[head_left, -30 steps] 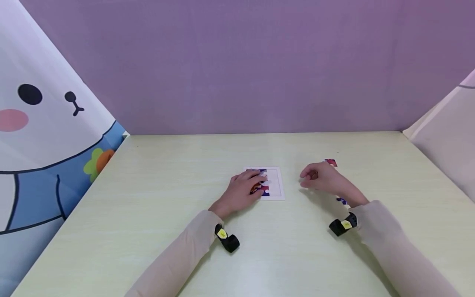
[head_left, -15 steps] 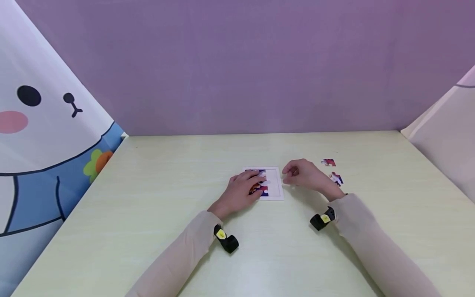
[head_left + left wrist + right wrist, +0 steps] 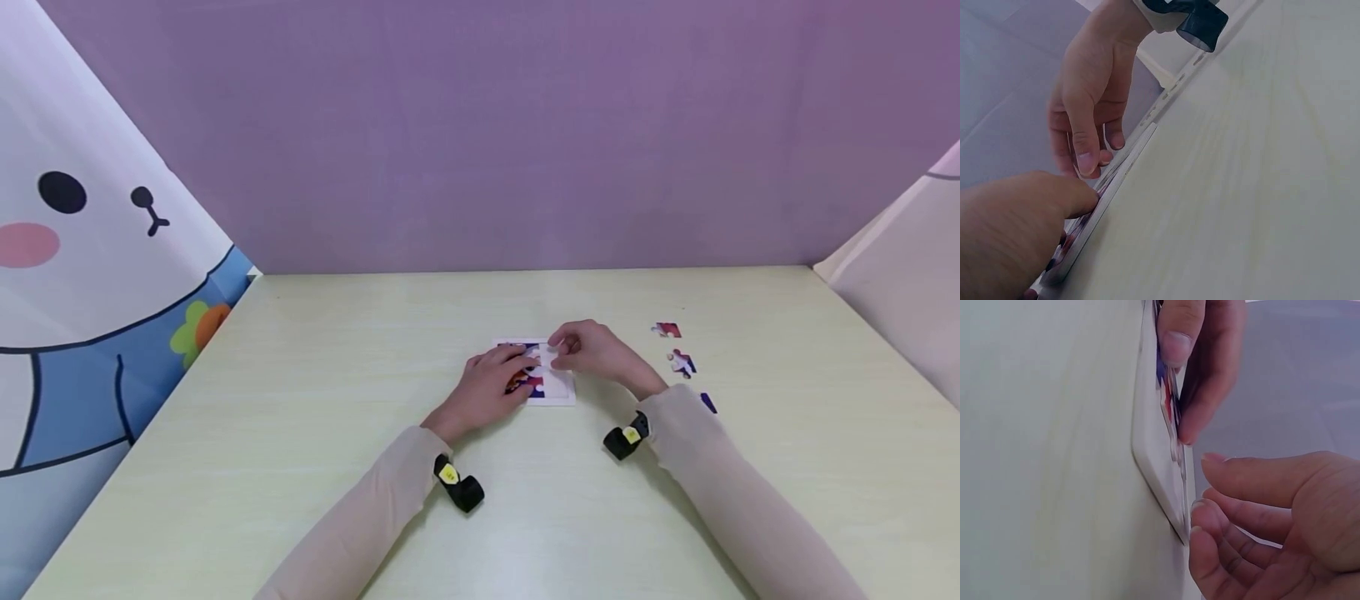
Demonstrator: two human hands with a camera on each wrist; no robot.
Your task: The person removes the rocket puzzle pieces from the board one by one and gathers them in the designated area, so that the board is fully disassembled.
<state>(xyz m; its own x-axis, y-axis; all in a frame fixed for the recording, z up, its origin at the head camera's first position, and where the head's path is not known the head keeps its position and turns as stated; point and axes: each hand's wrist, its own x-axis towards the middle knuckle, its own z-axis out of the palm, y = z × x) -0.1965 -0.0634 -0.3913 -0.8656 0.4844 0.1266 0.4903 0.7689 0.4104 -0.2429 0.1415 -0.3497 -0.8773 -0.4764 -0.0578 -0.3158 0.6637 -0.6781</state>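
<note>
The puzzle tray (image 3: 558, 392) is pinned flat beneath the left hand (image 3: 491, 385), fingers spread straight over the fitted pieces, seemingly to steady it. The right hand (image 3: 592, 350) is held just beside it over the tray's bare part, fingers curled; whether a piece is pinched cannot be told. Loose pieces (image 3: 681, 363) are left beyond its wrist.

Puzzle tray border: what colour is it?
White; the puzzle tray border shows best in the head view.
</note>
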